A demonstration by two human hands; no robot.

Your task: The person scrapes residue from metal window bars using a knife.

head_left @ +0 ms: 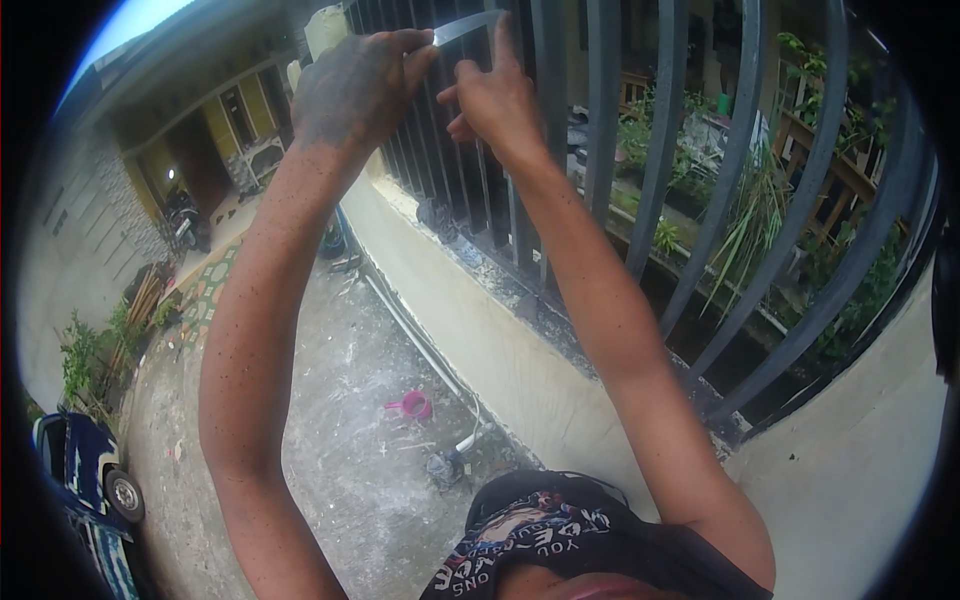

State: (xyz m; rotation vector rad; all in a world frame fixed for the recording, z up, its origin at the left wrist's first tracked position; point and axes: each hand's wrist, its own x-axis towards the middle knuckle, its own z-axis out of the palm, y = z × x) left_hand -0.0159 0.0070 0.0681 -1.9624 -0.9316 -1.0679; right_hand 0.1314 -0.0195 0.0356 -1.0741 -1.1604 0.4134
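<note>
High at the top of the view, my left hand [360,88], smeared with dark grey, pinches one end of a thin pale strip [468,27], tape-like in look. The strip bows across to my right hand [497,100], whose outstretched index fingertip meets its far end. The thumb and other fingers of that hand are apart and loosely bent, with nothing between them. Both hands are raised in front of the dark grey metal bars of a fence [600,110].
The fence stands on a low cream wall [470,310]. A pink dipper [412,404] and a crumpled plastic bag [443,470] lie on the concrete ground [340,370]. Pipes run along the wall's foot. Plants [750,220] grow behind the bars; a blue vehicle [85,470] is at left.
</note>
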